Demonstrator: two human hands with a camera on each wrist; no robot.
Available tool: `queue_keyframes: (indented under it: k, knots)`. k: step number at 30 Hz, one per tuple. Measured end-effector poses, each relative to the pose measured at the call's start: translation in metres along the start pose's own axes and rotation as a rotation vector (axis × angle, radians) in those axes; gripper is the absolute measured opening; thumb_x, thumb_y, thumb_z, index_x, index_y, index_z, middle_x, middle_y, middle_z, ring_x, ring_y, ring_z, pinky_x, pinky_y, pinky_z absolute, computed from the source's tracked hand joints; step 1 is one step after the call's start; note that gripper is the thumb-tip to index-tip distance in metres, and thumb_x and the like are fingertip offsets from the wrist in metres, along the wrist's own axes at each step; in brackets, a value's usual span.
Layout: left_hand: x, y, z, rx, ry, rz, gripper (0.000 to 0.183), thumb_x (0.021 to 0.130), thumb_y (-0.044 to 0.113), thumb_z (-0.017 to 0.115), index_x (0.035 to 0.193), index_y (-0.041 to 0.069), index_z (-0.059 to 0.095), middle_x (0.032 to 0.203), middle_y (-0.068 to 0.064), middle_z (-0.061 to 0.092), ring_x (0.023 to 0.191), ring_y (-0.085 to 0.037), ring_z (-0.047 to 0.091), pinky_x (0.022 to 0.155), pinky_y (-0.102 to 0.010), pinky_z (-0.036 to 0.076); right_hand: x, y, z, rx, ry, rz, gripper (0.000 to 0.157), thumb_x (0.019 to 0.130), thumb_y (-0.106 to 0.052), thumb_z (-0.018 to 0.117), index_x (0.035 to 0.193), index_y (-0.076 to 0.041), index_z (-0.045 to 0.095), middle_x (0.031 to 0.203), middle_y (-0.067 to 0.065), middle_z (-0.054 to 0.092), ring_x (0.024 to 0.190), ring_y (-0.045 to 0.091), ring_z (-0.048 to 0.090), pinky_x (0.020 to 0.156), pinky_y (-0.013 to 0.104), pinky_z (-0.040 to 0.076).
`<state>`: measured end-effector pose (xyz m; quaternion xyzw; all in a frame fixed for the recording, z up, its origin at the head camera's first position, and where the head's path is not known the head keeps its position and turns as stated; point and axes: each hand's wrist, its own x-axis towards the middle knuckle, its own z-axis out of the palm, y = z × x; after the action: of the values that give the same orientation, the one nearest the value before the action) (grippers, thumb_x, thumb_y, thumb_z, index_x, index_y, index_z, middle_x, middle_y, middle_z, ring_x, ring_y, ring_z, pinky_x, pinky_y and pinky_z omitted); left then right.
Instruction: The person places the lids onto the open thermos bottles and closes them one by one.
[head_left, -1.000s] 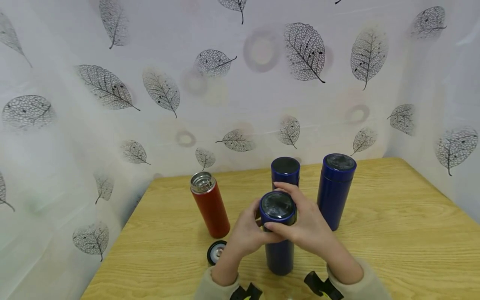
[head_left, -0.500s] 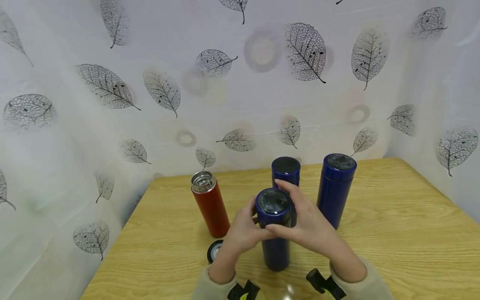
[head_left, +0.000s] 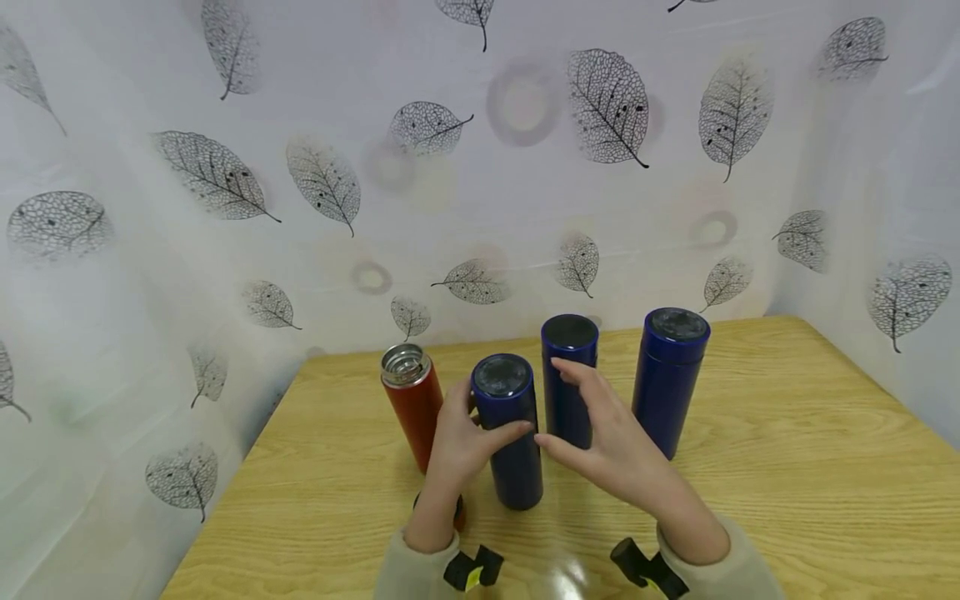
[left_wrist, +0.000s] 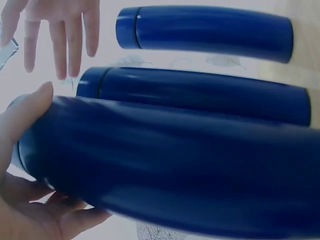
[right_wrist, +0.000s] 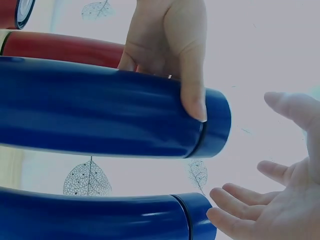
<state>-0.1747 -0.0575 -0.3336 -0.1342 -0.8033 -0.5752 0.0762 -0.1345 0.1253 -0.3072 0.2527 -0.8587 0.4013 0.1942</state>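
My left hand (head_left: 459,450) grips a dark blue thermos bottle (head_left: 517,471) near its lid, with the thumb across the front. The bottle is upright with its dark glossy lid on. In the left wrist view the fingers curl under its upper part. My right hand (head_left: 618,446) is off to its right with fingers spread, holding nothing; the right wrist view shows a gap between this hand and the held bottle. Behind it stand two more blue thermos bottles, a middle one (head_left: 568,400) and a right one (head_left: 670,392), both lidded.
An uncapped red thermos bottle (head_left: 412,408) stands to the left, partly behind my left hand. Its red lid (head_left: 460,515) lies on the wooden table (head_left: 787,500), mostly hidden by my left wrist. A leaf-print curtain (head_left: 517,208) hangs behind the table and at both sides.
Both hands held the blue bottle earlier. My right hand has let go, and my left hand has moved the bottle to the left and slightly away, towards the red bottle.
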Motion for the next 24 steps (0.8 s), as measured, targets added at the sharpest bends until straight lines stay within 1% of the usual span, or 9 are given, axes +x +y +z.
queue_keyframes:
  k: [3, 5, 8, 11, 15, 19, 24]
  knots:
    - [0.003, -0.004, 0.001, -0.025, 0.077, -0.02, 0.071, 0.065, 0.022, 0.079, 0.123, 0.004, 0.042, 0.118, -0.011, 0.047, 0.109, -0.029, 0.048, 0.087, -0.047, 0.039, 0.0, 0.0, 0.001, -0.005, 0.002, -0.01, 0.072, 0.074, -0.02, 0.071, 0.132, -0.004, 0.031, 0.129, 0.013, 0.038, 0.116, 0.027, 0.038, 0.086, 0.047, 0.039]
    - [0.006, -0.007, 0.002, -0.061, 0.124, -0.024, 0.072, 0.066, 0.02, 0.079, 0.124, 0.003, 0.039, 0.12, -0.012, 0.046, 0.11, -0.028, 0.047, 0.088, -0.046, 0.039, 0.0, 0.0, 0.001, -0.007, 0.0, -0.014, 0.071, 0.075, -0.02, 0.071, 0.132, -0.004, 0.031, 0.128, 0.012, 0.038, 0.116, 0.026, 0.038, 0.086, 0.047, 0.039]
    - [0.009, -0.011, 0.005, -0.116, 0.18, 0.004, 0.071, 0.067, 0.016, 0.078, 0.123, 0.003, 0.036, 0.119, -0.012, 0.046, 0.109, -0.025, 0.048, 0.089, -0.044, 0.038, 0.0, 0.0, 0.002, -0.006, -0.006, -0.015, 0.07, 0.075, -0.02, 0.071, 0.132, -0.004, 0.032, 0.129, 0.011, 0.038, 0.116, 0.026, 0.037, 0.087, 0.047, 0.039]
    - [0.011, -0.014, 0.006, -0.134, 0.223, 0.049, 0.068, 0.068, 0.014, 0.077, 0.121, 0.003, 0.036, 0.119, -0.012, 0.046, 0.111, -0.024, 0.046, 0.091, -0.044, 0.036, 0.0, 0.0, 0.003, -0.005, -0.008, -0.018, 0.07, 0.075, -0.021, 0.071, 0.131, -0.005, 0.032, 0.129, 0.011, 0.037, 0.116, 0.026, 0.037, 0.087, 0.047, 0.038]
    - [0.011, -0.015, 0.006, -0.08, 0.27, 0.081, 0.065, 0.069, 0.016, 0.076, 0.121, 0.001, 0.04, 0.118, -0.013, 0.044, 0.113, -0.027, 0.042, 0.091, -0.045, 0.036, 0.0, 0.0, 0.003, -0.009, -0.013, -0.029, 0.069, 0.076, -0.021, 0.07, 0.131, -0.005, 0.032, 0.129, 0.011, 0.036, 0.117, 0.025, 0.036, 0.088, 0.046, 0.037]
    - [0.011, -0.015, 0.006, -0.011, 0.3, 0.117, 0.063, 0.069, 0.019, 0.076, 0.12, -0.001, 0.045, 0.114, -0.014, 0.041, 0.11, -0.029, 0.044, 0.088, -0.043, 0.04, 0.0, 0.001, 0.004, -0.014, -0.028, -0.043, 0.069, 0.076, -0.022, 0.07, 0.131, -0.007, 0.031, 0.131, 0.011, 0.034, 0.119, 0.025, 0.034, 0.09, 0.046, 0.036]
    - [0.012, -0.018, 0.008, 0.08, 0.344, 0.172, 0.062, 0.069, 0.023, 0.075, 0.119, -0.001, 0.047, 0.111, -0.015, 0.046, 0.106, -0.028, 0.047, 0.082, -0.042, 0.044, 0.0, 0.002, 0.005, -0.017, -0.029, -0.064, 0.069, 0.076, -0.021, 0.07, 0.131, -0.006, 0.031, 0.131, 0.011, 0.033, 0.12, 0.024, 0.033, 0.091, 0.046, 0.035]
